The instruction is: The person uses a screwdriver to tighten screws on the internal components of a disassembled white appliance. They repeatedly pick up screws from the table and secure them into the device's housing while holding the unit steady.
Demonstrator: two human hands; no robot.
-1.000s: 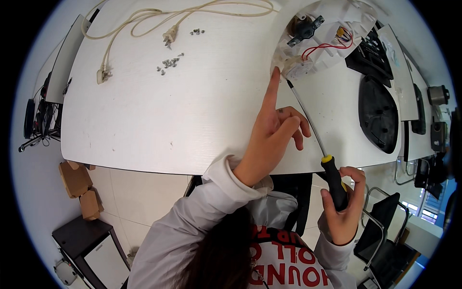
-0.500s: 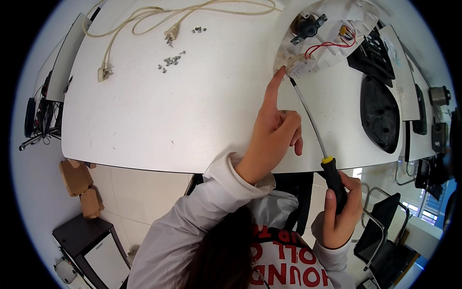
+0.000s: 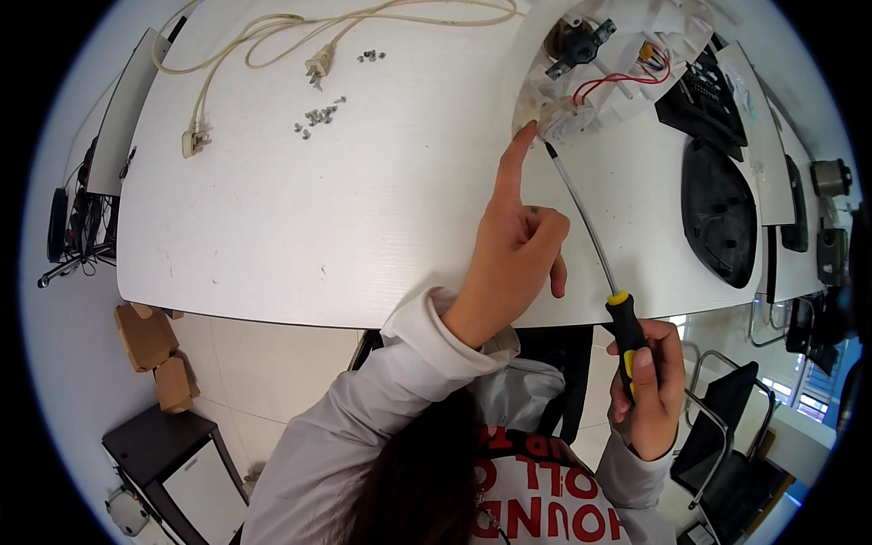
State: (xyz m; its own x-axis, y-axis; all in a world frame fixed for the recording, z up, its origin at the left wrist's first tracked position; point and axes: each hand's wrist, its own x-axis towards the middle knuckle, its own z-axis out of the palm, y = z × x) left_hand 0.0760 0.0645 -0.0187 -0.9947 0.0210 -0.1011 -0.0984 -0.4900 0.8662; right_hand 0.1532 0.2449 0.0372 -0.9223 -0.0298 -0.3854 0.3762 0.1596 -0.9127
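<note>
My right hand (image 3: pixel 649 386) is wrapped round the black and yellow handle of a long screwdriver (image 3: pixel 586 222), below the table's front edge. The dark tip of its shaft is at the near left edge of a translucent white plastic housing (image 3: pixel 627 118). A dark part and red wires show inside that housing. My left hand (image 3: pixel 518 250) holds nothing; its index finger is stretched out to the housing's edge, close to the screwdriver tip, and the other fingers are loosely curled. Whether the tip sits in a screw is too small to tell.
Several small screws (image 3: pixel 318 116) lie in two groups on the white table (image 3: pixel 272 218). A cream cord with plugs (image 3: pixel 318 64) runs along the far left. At the right are a black plastic cover (image 3: pixel 718 213) and a black tool case (image 3: pixel 704 104). A black chair (image 3: pixel 727 418) stands at the lower right.
My right hand has turned the screwdriver's handle, so a yellow patch now shows on it, and my grip has shifted. My left hand keeps its place at the housing.
</note>
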